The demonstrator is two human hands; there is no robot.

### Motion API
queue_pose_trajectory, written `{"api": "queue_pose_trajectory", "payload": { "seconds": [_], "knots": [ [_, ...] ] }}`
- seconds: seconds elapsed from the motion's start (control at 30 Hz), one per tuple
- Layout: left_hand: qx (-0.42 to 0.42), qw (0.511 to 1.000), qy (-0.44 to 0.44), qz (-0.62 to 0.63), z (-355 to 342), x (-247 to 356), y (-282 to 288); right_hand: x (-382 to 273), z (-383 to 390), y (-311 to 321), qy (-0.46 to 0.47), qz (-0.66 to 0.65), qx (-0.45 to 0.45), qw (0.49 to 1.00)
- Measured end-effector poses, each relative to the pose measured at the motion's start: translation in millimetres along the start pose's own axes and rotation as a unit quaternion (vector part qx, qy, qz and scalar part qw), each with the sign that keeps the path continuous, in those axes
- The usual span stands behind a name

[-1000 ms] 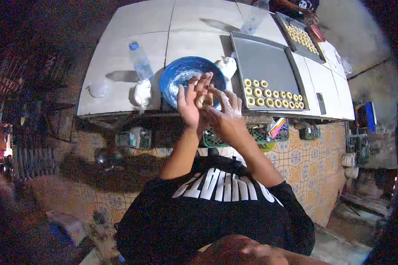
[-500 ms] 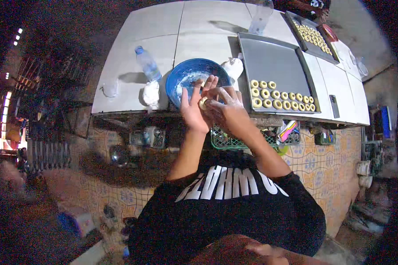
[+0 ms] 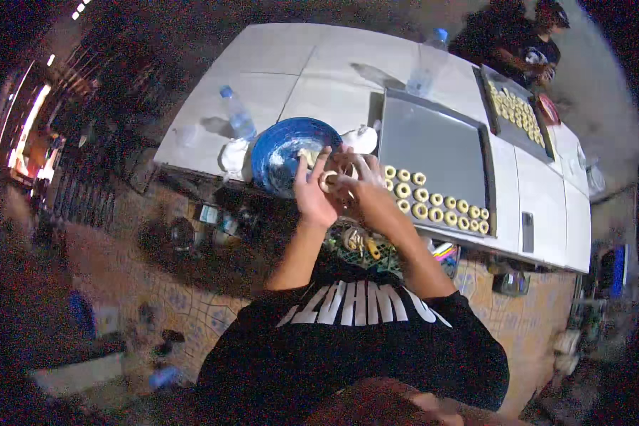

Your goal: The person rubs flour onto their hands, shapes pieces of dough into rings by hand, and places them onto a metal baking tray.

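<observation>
Dough ring (image 3: 328,182), pale, sits between the two hands at the near right edge of the blue basin (image 3: 264,145), the reference for places here. Left hand (image 3: 315,197): palm up, fingers spread wide, ring resting against the base of the fingers. Right hand (image 3: 366,190): fingers bent and narrowed over the ring from its right side; whether the fingertips close on it or only touch it, cannot tell. Pale lump (image 3: 307,155), apparently dough, shows inside the basin. To the right of the basin, a metal tray (image 3: 433,135) carries rows of similar rings (image 3: 437,200). Handling, judged by eye: light, soft, easily dented; probably a little tacky, less so where dusted, since the white smears in the basin look like flour. Likely weak point is the thin wall around the hole; best hold would be a light touch on the outer rim, with a flat palm beneath. Writing: large white lettering (image 3: 355,305) crosses the black shirt (image 3: 362,358) on the near side of the basin, wording not copied. Clear bottle (image 3: 238,117) beyond the basin's left rim: no print legible. White bag (image 3: 361,139) at its right rim: no label made out.
</observation>
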State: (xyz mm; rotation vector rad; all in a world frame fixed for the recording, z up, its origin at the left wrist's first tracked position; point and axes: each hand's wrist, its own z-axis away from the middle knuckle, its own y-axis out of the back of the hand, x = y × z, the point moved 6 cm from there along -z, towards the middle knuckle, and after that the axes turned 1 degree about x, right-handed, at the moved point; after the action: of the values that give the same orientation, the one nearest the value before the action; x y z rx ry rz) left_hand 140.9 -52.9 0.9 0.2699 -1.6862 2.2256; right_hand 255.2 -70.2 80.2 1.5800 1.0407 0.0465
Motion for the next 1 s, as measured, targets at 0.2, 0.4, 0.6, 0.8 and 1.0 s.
{"api": "queue_pose_trajectory", "payload": {
  "seconds": [0.2,0.4,0.6,0.8,1.0],
  "knots": [
    [-0.021,0.995,-0.089,0.034,18,-1,-16,1,-6,4,0.102,0.031,-0.002,0.994],
    [0.097,0.978,-0.183,0.039,49,6,11,-4,-7,-22,0.161,-0.050,-0.078,0.983],
    [0.044,0.967,-0.230,0.097,63,9,38,-22,-4,-38,0.239,-0.075,-0.083,0.965],
    [-0.193,0.944,-0.248,0.097,65,11,25,-27,-4,-26,0.248,-0.103,-0.072,0.961],
    [-0.333,0.908,-0.189,0.169,68,1,-10,-18,4,-14,0.219,-0.140,-0.086,0.962]
  ]
}}
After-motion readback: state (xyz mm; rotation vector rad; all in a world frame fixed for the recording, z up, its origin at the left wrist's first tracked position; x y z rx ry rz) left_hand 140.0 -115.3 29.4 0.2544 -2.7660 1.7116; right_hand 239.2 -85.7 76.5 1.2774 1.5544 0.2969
